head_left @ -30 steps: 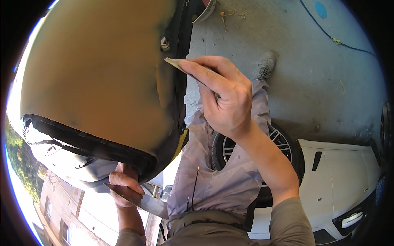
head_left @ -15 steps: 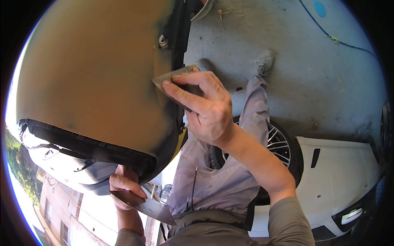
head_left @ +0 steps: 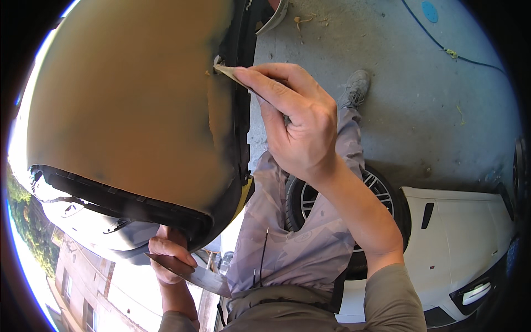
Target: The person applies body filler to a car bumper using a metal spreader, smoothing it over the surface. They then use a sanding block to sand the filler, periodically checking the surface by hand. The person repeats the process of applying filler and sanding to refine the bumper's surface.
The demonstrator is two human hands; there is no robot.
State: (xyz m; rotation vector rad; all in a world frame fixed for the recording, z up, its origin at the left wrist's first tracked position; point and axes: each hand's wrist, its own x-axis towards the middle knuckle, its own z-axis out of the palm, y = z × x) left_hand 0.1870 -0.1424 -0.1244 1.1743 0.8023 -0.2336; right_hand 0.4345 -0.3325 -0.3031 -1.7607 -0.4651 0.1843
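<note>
A large vehicle panel (head_left: 127,105) fills the left side, coated in brown with dark smoky patches near its right border. My right hand (head_left: 304,122) pinches a flat putty scraper (head_left: 237,77) between thumb and fingers. The scraper's far corner is at the panel's right border, beside a small opening; whether it touches cannot be told. Low on the left, my left hand (head_left: 168,252) grips a thin, curved metal putty blade (head_left: 207,279) below the panel's near corner. Part of that hand is hidden behind the blade.
Black trim (head_left: 127,196) runs along the panel's near edge, and a black strip (head_left: 241,110) borders its right. A wheel (head_left: 310,202) lies behind my legs. To the right is a white car (head_left: 453,238). A dark cable (head_left: 428,33) crosses the grey floor.
My right hand has moved away up along the panel's right border with the scraper, which now shows more edge-on. The left hand and its blade have hardly moved.
</note>
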